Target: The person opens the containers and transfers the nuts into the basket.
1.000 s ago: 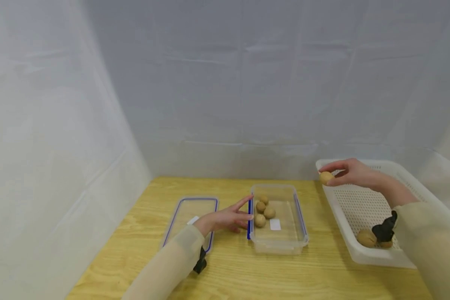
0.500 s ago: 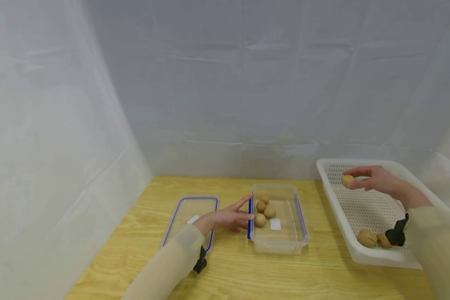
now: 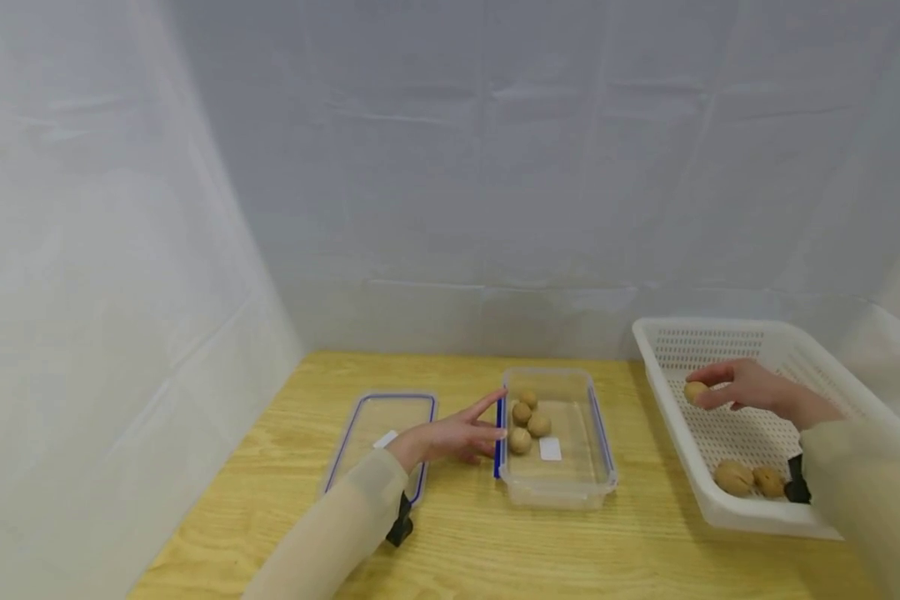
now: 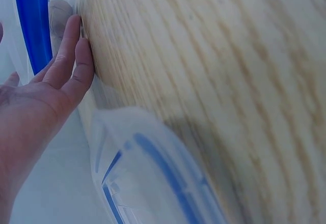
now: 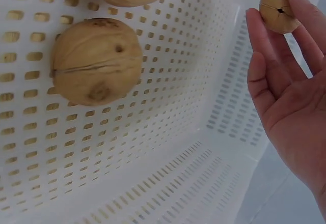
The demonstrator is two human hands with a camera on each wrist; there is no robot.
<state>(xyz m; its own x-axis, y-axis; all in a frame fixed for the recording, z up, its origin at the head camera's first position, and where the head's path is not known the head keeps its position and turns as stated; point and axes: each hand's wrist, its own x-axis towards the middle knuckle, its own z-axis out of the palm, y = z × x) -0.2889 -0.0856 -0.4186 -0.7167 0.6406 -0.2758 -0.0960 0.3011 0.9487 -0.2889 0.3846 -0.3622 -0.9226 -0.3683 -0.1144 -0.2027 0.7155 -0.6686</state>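
My right hand [image 3: 753, 389] pinches a walnut [image 5: 278, 10] between thumb and fingers, held inside the white perforated basket [image 3: 678, 446] above its floor. Two larger walnuts [image 3: 733, 477] lie at the near end of that basket; one walnut [image 5: 97, 61] shows a clear seam in the right wrist view. With fingers spread, my left hand [image 3: 457, 435] touches the blue-edged left side of a clear plastic container [image 3: 581, 467]. Several small walnuts [image 3: 539, 425] sit along the left part of this container, beside a white label.
A clear lid [image 3: 390, 408] with a blue seal lies on the wooden table [image 3: 495, 550], partly under the left forearm. White sheeting [image 3: 450, 208] rises behind and at both sides. The basket's raised rim surrounds the right hand's area.
The right hand, holding the walnut, has moved right from over the basket's far left corner and then lowered into the basket. My left hand keeps its place.
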